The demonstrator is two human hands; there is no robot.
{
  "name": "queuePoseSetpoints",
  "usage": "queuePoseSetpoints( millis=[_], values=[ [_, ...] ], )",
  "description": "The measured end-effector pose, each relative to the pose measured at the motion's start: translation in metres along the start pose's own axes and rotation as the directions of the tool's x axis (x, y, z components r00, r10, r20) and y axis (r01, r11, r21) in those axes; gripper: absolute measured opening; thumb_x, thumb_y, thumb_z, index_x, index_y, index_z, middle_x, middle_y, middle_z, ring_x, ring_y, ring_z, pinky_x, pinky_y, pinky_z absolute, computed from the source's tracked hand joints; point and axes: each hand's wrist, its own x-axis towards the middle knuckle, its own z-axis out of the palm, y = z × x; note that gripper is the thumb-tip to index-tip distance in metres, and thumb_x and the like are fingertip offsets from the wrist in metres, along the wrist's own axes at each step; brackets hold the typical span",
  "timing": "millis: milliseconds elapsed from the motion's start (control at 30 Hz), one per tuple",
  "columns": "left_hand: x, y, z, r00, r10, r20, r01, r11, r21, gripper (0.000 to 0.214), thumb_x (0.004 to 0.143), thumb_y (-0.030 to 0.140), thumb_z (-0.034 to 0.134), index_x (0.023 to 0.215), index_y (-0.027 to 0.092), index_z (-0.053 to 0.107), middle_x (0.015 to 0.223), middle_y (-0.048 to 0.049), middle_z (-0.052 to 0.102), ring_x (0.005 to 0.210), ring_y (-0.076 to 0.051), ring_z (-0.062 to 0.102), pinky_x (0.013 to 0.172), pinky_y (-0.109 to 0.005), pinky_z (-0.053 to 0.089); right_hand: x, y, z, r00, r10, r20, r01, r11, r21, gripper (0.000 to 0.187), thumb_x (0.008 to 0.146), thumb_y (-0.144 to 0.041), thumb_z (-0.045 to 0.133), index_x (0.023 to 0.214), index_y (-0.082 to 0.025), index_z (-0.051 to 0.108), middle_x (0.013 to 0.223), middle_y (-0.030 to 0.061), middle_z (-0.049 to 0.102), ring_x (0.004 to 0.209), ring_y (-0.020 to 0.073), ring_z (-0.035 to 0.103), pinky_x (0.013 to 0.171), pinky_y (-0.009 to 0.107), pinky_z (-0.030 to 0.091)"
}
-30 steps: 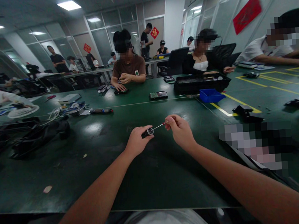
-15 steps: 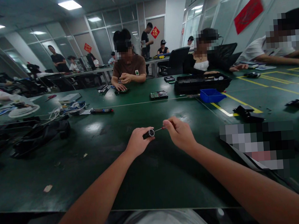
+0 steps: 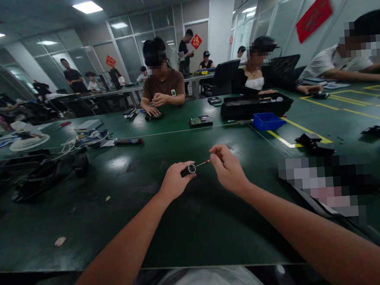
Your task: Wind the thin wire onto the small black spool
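My left hand (image 3: 175, 180) is closed around a small black cylinder (image 3: 190, 169) with a silvery ring at its end, which faces right and toward me. In my right hand (image 3: 226, 166) is a thin screwdriver (image 3: 203, 163) with a red part near the fingers, pinched between thumb and fingers. The metal shaft points left and its tip reaches the rim of the cylinder's open end; whether it goes inside I cannot tell. Both hands are above the green table (image 3: 196, 229). The rest of the screwdriver's handle is hidden by my right hand.
Ahead lie a circuit-board device (image 3: 200, 121), a black tray (image 3: 255, 107) and a blue bin (image 3: 268, 121). Black plastic parts (image 3: 49, 176) are at left, more (image 3: 314, 143) at right. A dark pen-like tool (image 3: 128, 141) lies at centre left. A co-worker (image 3: 164, 85) sits opposite.
My right hand's fingers have loosened and shifted slightly on the screwdriver, with the fingertips raised a little. My left hand and the cylinder stay almost in place.
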Motion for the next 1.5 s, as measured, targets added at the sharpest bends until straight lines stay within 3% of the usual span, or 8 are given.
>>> queuePoseSetpoints(
  millis=[200,300,400,567,767,1100,1267,1500],
  values=[
    [0.001,0.0,-0.002,0.998,-0.004,-0.058,0.001,0.999,-0.043,0.038,0.084,0.019,0.07,0.122,0.025,0.065,0.115,-0.0044,0.068,0.108,-0.022,0.061,0.099,-0.038,0.045,0.009,0.017,0.007,0.977,0.213,-0.017,-0.187,0.89,0.415,0.026,0.089,-0.047,0.057,0.09,-0.021,0.06,0.08,0.0037,0.066,0.071,0.018,0.062,0.072,0.035,0.052],
    [0.002,-0.001,-0.004,0.993,0.043,-0.114,-0.05,0.997,-0.059,0.037,0.086,0.019,0.069,0.122,0.025,0.065,0.119,-0.0044,0.067,0.112,-0.022,0.06,0.101,-0.038,0.044,0.016,0.027,0.007,0.92,0.347,0.181,-0.387,0.735,0.557,0.034,0.087,-0.055,0.055,0.082,-0.022,0.057,0.064,-0.0001,0.058,0.056,0.0167,0.056,0.07,0.04,0.055],
    [0.002,-0.002,-0.005,0.992,0.055,-0.111,-0.059,0.998,-0.032,0.039,0.086,0.021,0.07,0.123,0.026,0.064,0.119,-0.0042,0.068,0.112,-0.022,0.06,0.101,-0.039,0.044,0.017,0.03,0.007,0.9,0.385,0.204,-0.424,0.669,0.611,0.033,0.085,-0.055,0.059,0.078,-0.022,0.056,0.061,-0.0013,0.056,0.054,0.0158,0.054,0.068,0.039,0.056],
    [0.001,-0.001,-0.005,0.995,0.054,-0.085,-0.056,0.998,-0.027,0.04,0.085,0.021,0.07,0.124,0.026,0.064,0.118,-0.0039,0.068,0.111,-0.022,0.059,0.101,-0.04,0.043,0.012,0.025,0.009,0.95,0.313,0.003,-0.27,0.815,0.514,0.029,0.088,-0.05,0.058,0.085,-0.021,0.06,0.075,0.0025,0.065,0.063,0.0157,0.059,0.063,0.033,0.052],
    [0.001,0.002,-0.005,0.997,0.029,-0.074,-0.031,0.999,-0.027,0.04,0.084,0.021,0.071,0.124,0.025,0.064,0.119,-0.0044,0.068,0.111,-0.023,0.059,0.101,-0.04,0.043,0.009,0.019,0.006,0.987,0.153,-0.044,-0.133,0.945,0.298,0.026,0.095,-0.044,0.05,0.09,-0.02,0.06,0.075,0.0026,0.066,0.065,0.016,0.06,0.062,0.031,0.049],
    [0.001,0.0,-0.003,0.998,0.014,-0.053,-0.015,1.0,-0.016,0.04,0.084,0.021,0.071,0.124,0.025,0.064,0.117,-0.0035,0.069,0.109,-0.023,0.06,0.1,-0.04,0.044,0.007,0.007,0.003,0.99,0.128,-0.066,-0.121,0.987,0.109,0.03,0.095,-0.045,0.049,0.09,-0.019,0.062,0.07,0.0029,0.068,0.063,0.0167,0.062,0.062,0.03,0.047],
    [0.001,0.003,-0.005,0.999,0.002,-0.042,-0.002,1.0,-0.016,0.04,0.084,0.021,0.072,0.123,0.025,0.065,0.115,-0.0043,0.069,0.109,-0.023,0.06,0.099,-0.041,0.044,0.008,0.004,-0.004,0.986,0.154,-0.067,-0.158,0.986,-0.048,0.038,0.088,-0.054,0.059,0.073,-0.019,0.066,0.056,-0.0005,0.061,0.052,0.0148,0.055,0.054,0.029,0.04],
    [0.0,-0.002,-0.004,0.999,-0.001,-0.036,0.001,1.0,-0.005,0.041,0.084,0.02,0.072,0.124,0.025,0.064,0.115,-0.0037,0.069,0.108,-0.023,0.06,0.098,-0.041,0.044,0.003,0.008,-0.002,1.0,0.0,0.027,-0.001,1.0,0.029,0.021,0.093,-0.035,0.051,0.098,-0.02,0.065,0.073,0.0011,0.066,0.062,0.0156,0.059,0.058,0.028,0.042]
  ],
)
